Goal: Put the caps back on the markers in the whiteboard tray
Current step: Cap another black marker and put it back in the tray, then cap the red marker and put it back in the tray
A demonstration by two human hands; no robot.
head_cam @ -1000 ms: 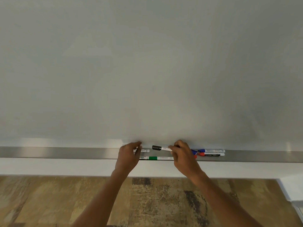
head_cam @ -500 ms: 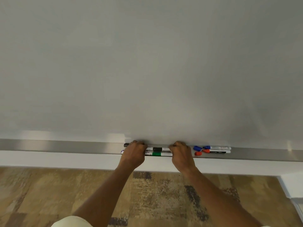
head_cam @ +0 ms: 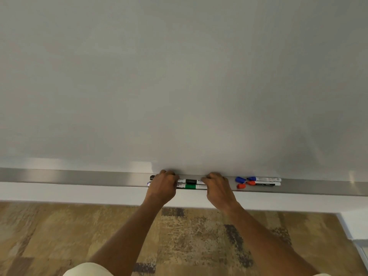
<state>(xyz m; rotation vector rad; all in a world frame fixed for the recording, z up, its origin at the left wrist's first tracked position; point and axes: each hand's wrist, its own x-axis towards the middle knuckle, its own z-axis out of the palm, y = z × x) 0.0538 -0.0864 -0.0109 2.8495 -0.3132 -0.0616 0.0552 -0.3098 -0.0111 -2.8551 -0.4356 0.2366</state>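
Left hand (head_cam: 162, 186) and right hand (head_cam: 217, 188) curled over markers (head_cam: 192, 184) in tray (head_cam: 79, 176), grip unclear; loose blue cap (head_cam: 240, 179) at 3 o'clock.

Soft even light, blurred floor

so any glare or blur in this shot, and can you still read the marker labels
Head view: bright glare patches on the metal tray; soft shadow on the whiteboard above both hands; wide-angle bowing of the tray line; carpet smeared. The label print on the blue marker is too small to read.
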